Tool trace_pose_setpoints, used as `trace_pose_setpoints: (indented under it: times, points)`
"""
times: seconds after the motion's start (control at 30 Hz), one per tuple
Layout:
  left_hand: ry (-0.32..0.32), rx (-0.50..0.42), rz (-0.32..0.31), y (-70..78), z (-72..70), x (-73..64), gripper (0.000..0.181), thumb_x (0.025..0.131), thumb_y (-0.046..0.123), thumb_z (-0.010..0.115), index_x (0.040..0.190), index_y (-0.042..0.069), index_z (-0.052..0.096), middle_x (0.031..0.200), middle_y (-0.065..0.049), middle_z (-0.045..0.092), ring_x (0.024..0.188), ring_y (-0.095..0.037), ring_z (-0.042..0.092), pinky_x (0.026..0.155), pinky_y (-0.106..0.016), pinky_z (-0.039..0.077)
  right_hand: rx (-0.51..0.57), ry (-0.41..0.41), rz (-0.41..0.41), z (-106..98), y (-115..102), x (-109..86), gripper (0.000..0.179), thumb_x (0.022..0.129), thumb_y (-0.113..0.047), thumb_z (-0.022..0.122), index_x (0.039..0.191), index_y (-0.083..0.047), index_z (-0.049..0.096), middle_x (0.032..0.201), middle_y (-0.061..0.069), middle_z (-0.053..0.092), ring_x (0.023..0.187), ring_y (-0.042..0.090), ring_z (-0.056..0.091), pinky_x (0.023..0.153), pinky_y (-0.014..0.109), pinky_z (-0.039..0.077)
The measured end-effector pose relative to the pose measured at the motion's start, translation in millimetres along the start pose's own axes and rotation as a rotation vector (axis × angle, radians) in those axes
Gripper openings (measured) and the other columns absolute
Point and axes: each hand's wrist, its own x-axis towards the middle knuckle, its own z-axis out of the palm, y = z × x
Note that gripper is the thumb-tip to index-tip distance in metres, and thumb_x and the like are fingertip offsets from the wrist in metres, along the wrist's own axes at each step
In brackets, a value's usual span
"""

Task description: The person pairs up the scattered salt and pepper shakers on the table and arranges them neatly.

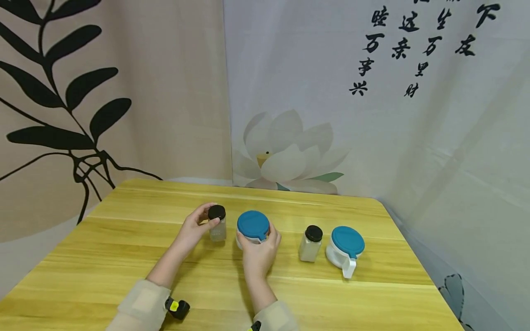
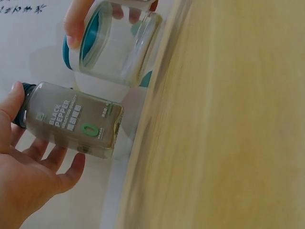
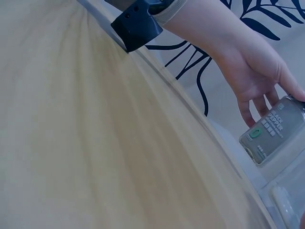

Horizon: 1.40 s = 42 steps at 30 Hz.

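My left hand (image 1: 193, 230) pinches the black lid (image 1: 216, 212) of a small clear bottle (image 1: 218, 231) between thumb and fingers. In the left wrist view, the label on this pepper bottle (image 2: 71, 119) reads "BLACK PEPPER", and a gap shows between its base and the table. Just to the right, my right hand (image 1: 260, 257) grips a clear seasoning jar (image 2: 119, 45) with a blue lid (image 1: 253, 224), thumb and fingers around its near side. The jar's base also looks raised off the tabletop. Bottle and jar are apart, both roughly upright.
On the right of the wooden table (image 1: 331, 303) stand a second black-lidded bottle (image 1: 310, 246) and a second blue-lidded jar (image 1: 347, 243), its white handle toward me. Behind the table hangs a printed cloth (image 1: 290, 69). A black wrist device (image 1: 178, 309) sits at the left sleeve.
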Motion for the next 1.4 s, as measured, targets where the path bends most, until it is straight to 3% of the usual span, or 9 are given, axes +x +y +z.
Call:
trace_pose_setpoints:
  times: [0.23,0.53,0.8,1.4]
  points:
    - [-0.029,-0.034,0.018,-1.7,-1.0,0.3,0.046,0.093,0.018,0.065,0.135,0.006,0.05,0.12,-0.018,0.055,0.112,-0.031,0.05,0.087,-0.037,0.044,-0.017,0.038,0.01,-1.1,-0.4,-4.8,0.084,0.052,-0.023,0.096,0.124,-0.005,0.057,0.113,0.007,0.053,0.107,0.026,0.053,0.09,0.051,0.043]
    - [-0.073,-0.04,0.025,-5.1,-1.0,0.5,0.043,0.092,0.014,0.066,0.132,0.005,0.052,0.117,-0.016,0.058,0.108,-0.031,0.051,0.086,-0.04,0.043,-0.037,0.08,0.024,-4.3,-1.1,-10.2,0.086,0.051,-0.027,0.097,0.123,-0.002,0.057,0.115,0.008,0.053,0.108,0.028,0.053,0.091,0.05,0.044]
    - [-0.095,-0.043,0.03,-5.6,-0.4,1.1,0.043,0.092,0.015,0.066,0.132,0.006,0.052,0.118,-0.015,0.058,0.108,-0.032,0.051,0.087,-0.042,0.042,-0.054,0.129,0.059,-7.4,-3.1,-13.4,0.085,0.049,-0.021,0.097,0.122,-0.001,0.057,0.115,0.01,0.053,0.108,0.03,0.053,0.092,0.051,0.042]
    - [-0.141,-0.025,0.051,-3.1,0.2,-0.5,0.042,0.09,0.01,0.068,0.129,0.003,0.053,0.107,-0.016,0.057,0.104,-0.033,0.052,0.084,-0.042,0.042,-0.078,0.215,0.075,-7.8,-6.8,-21.9,0.086,0.049,-0.026,0.097,0.122,-0.004,0.058,0.115,0.008,0.054,0.106,0.03,0.055,0.09,0.052,0.043]
